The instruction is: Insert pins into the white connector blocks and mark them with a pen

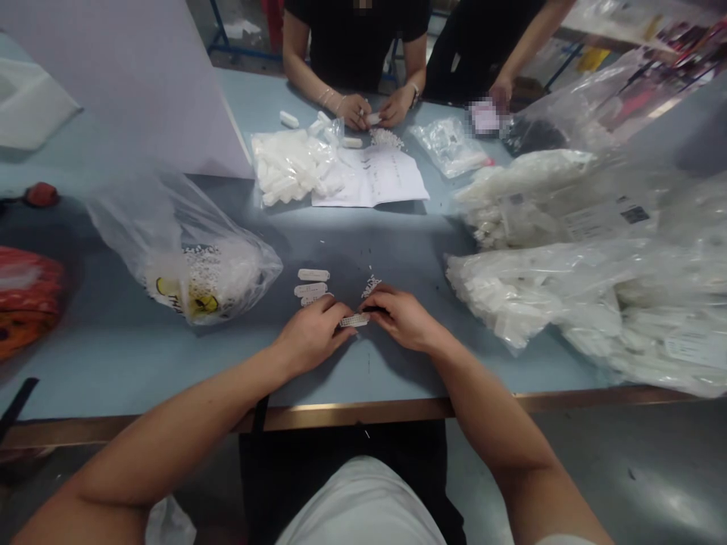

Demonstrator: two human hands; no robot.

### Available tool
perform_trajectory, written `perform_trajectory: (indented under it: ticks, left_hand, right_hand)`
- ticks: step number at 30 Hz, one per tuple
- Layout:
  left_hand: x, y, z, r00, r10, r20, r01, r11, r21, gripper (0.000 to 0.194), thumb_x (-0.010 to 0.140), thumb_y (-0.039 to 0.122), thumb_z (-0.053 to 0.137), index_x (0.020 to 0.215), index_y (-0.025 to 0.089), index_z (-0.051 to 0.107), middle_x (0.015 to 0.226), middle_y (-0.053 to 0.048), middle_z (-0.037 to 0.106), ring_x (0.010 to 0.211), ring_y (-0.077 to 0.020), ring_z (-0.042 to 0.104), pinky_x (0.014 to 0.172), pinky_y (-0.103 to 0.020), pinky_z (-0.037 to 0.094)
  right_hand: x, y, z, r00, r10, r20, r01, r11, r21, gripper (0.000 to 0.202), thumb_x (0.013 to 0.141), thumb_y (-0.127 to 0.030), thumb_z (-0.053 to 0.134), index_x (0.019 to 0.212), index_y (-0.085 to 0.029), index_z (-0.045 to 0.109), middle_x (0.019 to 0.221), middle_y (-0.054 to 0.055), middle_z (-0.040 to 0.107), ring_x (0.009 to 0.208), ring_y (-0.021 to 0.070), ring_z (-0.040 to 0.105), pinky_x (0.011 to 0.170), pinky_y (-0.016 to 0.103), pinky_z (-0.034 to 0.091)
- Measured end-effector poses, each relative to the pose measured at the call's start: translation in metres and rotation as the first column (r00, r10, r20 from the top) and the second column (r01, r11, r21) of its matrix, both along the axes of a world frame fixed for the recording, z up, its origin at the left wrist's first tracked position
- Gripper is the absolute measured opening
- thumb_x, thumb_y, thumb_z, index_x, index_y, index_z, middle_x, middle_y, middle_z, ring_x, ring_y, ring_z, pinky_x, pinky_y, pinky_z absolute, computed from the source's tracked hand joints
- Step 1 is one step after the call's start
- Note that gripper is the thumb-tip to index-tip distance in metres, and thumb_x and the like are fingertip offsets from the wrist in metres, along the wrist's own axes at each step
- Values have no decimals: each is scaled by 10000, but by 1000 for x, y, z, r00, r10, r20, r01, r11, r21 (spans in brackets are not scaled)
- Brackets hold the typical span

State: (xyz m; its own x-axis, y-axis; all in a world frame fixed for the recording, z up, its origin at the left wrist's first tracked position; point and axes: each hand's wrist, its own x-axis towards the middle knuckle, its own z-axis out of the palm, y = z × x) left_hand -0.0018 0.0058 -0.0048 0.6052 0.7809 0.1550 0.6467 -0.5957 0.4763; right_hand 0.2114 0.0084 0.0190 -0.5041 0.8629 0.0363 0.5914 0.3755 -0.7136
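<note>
Between the fingertips of my left hand (311, 334) is a small white oblong piece (354, 321) with rows of tiny holes or cells on top. My right hand (403, 316) is pinched at the right end of that piece; whether a tiny part sits between its fingers is too small to tell. Just beyond the right fingers lies a little heap of tiny white bits (371, 284). Several white oblong pieces (313, 275) with rounded ends lie in a short stack of rows beyond my left hand, the nearest partly hidden by it.
To the left stands an open clear bag (227, 276) of white bits. Large plastic bags (511, 288) of white parts fill the right side. Across the table are a bag of white pieces (289, 166), a printed sheet (386, 178) and a co-worker's hands (378, 113). A metal edge (357, 415) borders the table.
</note>
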Motion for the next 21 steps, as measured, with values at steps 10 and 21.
perform_trajectory:
  ticks: [10,21]
  left_hand:
    - [2,-3,2,999,47,24,-45,997,-70,190,836,357,612,937,200,580,869,-27,577,781,-161,571,719,-293,471]
    - [4,-5,4,999,35,35,-34,998,-48,154,832,318,628,916,199,577,865,-21,580,790,-151,577,728,-274,473]
  right_hand:
    - [-1,-2,3,997,15,82,-13,1000,-18,237,807,-50,529,947,-183,666,922,45,636,809,136,583,734,238,428]
    - [-2,0,5,995,-42,90,53,992,-118,188,797,-87,570,902,-183,692,887,35,675,798,136,601,721,239,421]
